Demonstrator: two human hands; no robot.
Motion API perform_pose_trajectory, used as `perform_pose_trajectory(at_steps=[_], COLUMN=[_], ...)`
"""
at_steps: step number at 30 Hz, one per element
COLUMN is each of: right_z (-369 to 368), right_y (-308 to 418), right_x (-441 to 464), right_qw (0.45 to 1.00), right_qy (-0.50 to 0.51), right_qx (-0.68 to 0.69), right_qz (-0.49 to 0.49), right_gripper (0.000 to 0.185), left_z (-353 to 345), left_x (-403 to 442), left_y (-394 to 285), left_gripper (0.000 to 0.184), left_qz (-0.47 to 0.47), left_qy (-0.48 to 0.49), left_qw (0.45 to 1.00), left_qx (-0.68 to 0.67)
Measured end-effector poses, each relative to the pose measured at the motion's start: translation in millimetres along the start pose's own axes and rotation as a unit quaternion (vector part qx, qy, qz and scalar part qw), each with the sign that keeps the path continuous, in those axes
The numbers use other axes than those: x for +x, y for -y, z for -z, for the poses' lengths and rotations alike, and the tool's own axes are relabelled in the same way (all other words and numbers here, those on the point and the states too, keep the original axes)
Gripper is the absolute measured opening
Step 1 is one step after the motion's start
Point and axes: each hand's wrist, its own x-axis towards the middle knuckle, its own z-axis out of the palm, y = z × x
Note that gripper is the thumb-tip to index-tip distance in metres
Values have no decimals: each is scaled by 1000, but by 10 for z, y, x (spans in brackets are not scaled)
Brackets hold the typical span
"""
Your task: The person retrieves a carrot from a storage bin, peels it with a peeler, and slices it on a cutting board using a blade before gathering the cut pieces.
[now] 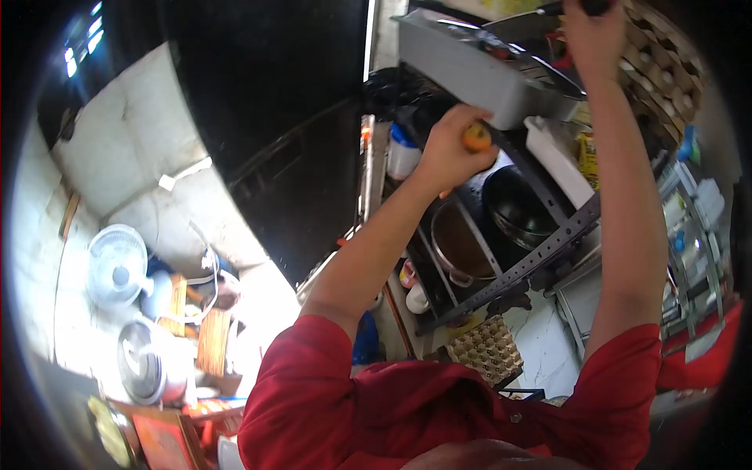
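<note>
My left hand (457, 150) is closed around an orange carrot (476, 138). Its blunt end pokes out above my fingers and a bit of orange shows below them. Up at the top edge my right hand (597, 39) grips a black-handled knife (517, 15), its blade pointing left over a grey plastic bin (462, 66). The bin holds things I cannot make out clearly. Part of my right hand is cut off by the frame.
Below my arms stands a dark metal rack (540, 249) with a black wok (517, 205) and a large pot (462, 243). Egg trays (662, 70) are stacked at upper right, another egg tray (486, 350) lower down. A white fan (117, 266) stands left.
</note>
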Motion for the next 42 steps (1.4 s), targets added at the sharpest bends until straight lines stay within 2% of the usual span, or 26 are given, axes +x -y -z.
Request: perform_pose_trajectory(at_steps=[1, 2, 3, 4, 5, 7, 8, 10, 11, 13, 14, 15, 17, 20, 21, 23, 25, 27, 29, 31, 32, 35, 37, 38, 40, 42], right_z=[50, 103, 109, 49, 75, 148, 244, 414, 548, 701, 809, 857, 1007, 1154, 1099, 950, 868, 605, 460, 338, 337, 206, 95, 154, 376, 917], right_y=[37, -10, -43, 48, 291, 654, 899, 1028, 909, 1106, 1399, 1561, 1877, 2313, 2453, 2826, 3471, 3999, 4869, 5754, 6147, 7028, 7291, 7389, 7461, 7258], right_x=[-136, -220, -328, -511, -827, -1591, -2076, -2804, -3280, -4051, -4262, -4523, -4858, -5100, -5225, -5469, -5760, -6590, -7096, -7630, -7793, -8370, -8825, -8887, -8963, -8700], right_qw=[1000, 992, 972, 936, 929, 867, 860, 830, 751, 606, 561, 527, 482, 491, 480, 394, 417, 388, 356, 446, 474, 487, 528, 521, 632, 517], right_qy=[18, 58, 100, 143, 208, 354, 356, 425, 519, 559, 504, 500, 484, 529, 529, 808, 822, 783, 786, 694, 697, 673, 591, 600, 475, 669], right_qx=[17, 110, 209, 313, 305, 349, 357, 243, 376, 535, 571, 603, 647, 675, 683, 436, 383, 484, 499, 513, 474, 428, 435, 428, 503, 445], right_qz=[-4, 23, 46, 66, 19, -29, -80, 267, 159, 182, 325, 330, 340, 152, 154, 39, 65, 43, 81, 238, 256, 355, 427, 429, 351, 297], right_gripper=[66, 49, 32, 16, 14, 11, 8, 7, 8, 13, 18, 21, 24, 24, 24, 30, 35, 39, 39, 40, 38, 34, 34, 34, 29, 20], left_z=[168, 346, 527, 702, 838, 1022, 1076, 1220, 1255, 1434, 1513, 1544, 1623, 1838, 1929, 2071, 2205, 2348, 2607, 2795, 2891, 3149, 3248, 3265, 3272, 3186], left_x=[-252, -506, -767, -1024, -1261, -1771, -2050, -2552, -2852, -3479, -3722, -3909, -4256, -4675, -4808, -5214, -5544, -5950, -6291, -6616, -6752, -7000, -7097, -7152, -7189, -7265], left_y=[-128, -291, -472, -659, -833, -1199, -1422, -1822, -2008, -2302, -2532, -2741, -3126, -3739, -4026, -4534, -5060, -5485, -5940, -6358, -6580, -7227, -7574, -7701, -7836, -7893], left_gripper=[64, 64, 64, 66, 66, 66, 66, 66, 66, 71, 67, 67, 66, 68, 69, 72, 70, 66, 62, 61, 63, 66, 67, 67, 68, 69], left_qz=[16, 143, 256, 291, 302, 234, 237, 198, 191, 239, 277, 272, 376, 414, 434, 435, 441, 412, 390, 371, 370, 403, 404, 396, 393, 369], left_qy=[-11, 8, 11, 4, -50, -110, -184, -217, -268, -262, -279, -291, -415, -499, -516, -573, -625, -657, -683, -738, -740, -742, -767, -778, -794, -821], left_qw=[1000, 972, 888, 828, 837, 795, 808, 650, 663, 647, 646, 652, 645, 687, 692, 675, 639, 630, 618, 562, 557, 513, 474, 462, 437, 400], left_qx=[16, -187, -382, -479, -453, -549, -508, -701, -672, -675, -654, -645, -519, -327, -257, -164, -79, -45, -18, 43, 73, 151, 153, 154, 157, 170])
